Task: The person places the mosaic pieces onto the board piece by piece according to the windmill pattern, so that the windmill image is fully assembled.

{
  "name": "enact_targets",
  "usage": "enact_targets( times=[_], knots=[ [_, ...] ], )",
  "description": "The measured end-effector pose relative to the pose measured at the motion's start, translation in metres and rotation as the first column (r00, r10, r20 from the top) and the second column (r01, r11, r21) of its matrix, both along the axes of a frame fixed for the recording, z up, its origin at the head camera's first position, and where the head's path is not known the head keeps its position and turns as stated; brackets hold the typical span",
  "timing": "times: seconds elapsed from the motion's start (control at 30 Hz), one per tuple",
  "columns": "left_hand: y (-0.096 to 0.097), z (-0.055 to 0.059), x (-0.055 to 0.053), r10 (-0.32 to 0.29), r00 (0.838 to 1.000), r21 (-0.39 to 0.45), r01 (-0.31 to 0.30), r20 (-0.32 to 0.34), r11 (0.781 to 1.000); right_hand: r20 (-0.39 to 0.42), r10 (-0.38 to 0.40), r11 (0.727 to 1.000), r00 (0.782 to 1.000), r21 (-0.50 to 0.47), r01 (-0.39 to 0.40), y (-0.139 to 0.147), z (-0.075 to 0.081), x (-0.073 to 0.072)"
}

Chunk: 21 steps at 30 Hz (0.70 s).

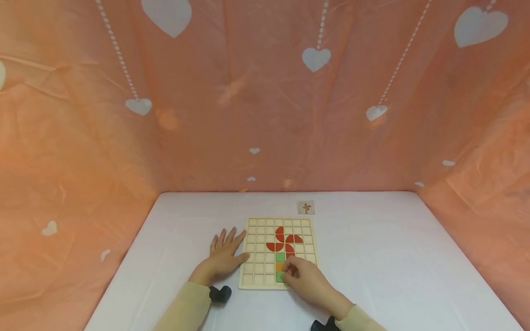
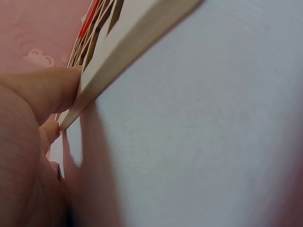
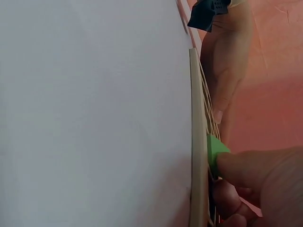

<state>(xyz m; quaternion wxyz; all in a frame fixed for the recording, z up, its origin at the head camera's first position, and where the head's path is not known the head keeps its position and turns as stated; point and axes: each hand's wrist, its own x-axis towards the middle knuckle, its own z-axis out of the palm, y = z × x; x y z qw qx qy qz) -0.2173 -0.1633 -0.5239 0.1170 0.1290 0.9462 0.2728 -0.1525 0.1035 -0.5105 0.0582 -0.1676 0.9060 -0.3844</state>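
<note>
A wooden grid board [image 1: 263, 287] lies on the white table. My left hand [image 1: 223, 258] rests at its left side with fingers spread, the thumb touching the edge. Over the lower part of the board, my right hand [image 1: 309, 279] pinches a green square tile [image 3: 215, 150], which stands tilted in the right wrist view near the board's front edge. Above that tile in the same column are an orange tile [image 1: 279, 266], partly covered by the fingers, and another green tile [image 1: 280, 257]. Several red curved pieces [image 1: 279, 233] form a pinwheel in the grid.
A small pattern card [image 1: 306, 207] showing a pinwheel lies behind the board. Black wrist devices [image 1: 220, 294] sit at both wrists. An orange curtain with white hearts [image 1: 316, 59] surrounds the table's back and sides.
</note>
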Motion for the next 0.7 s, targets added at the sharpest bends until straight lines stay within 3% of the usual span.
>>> enact_targets(
  times=[0.7],
  knots=[
    [-0.0023, -0.0028, -0.0003, 0.018, 1.000, 0.012, -0.018, 0.006, 1.000, -0.008, 0.013, 0.999, 1.000, 0.032, -0.013, -0.0027, -0.0031, -0.0019]
  ],
)
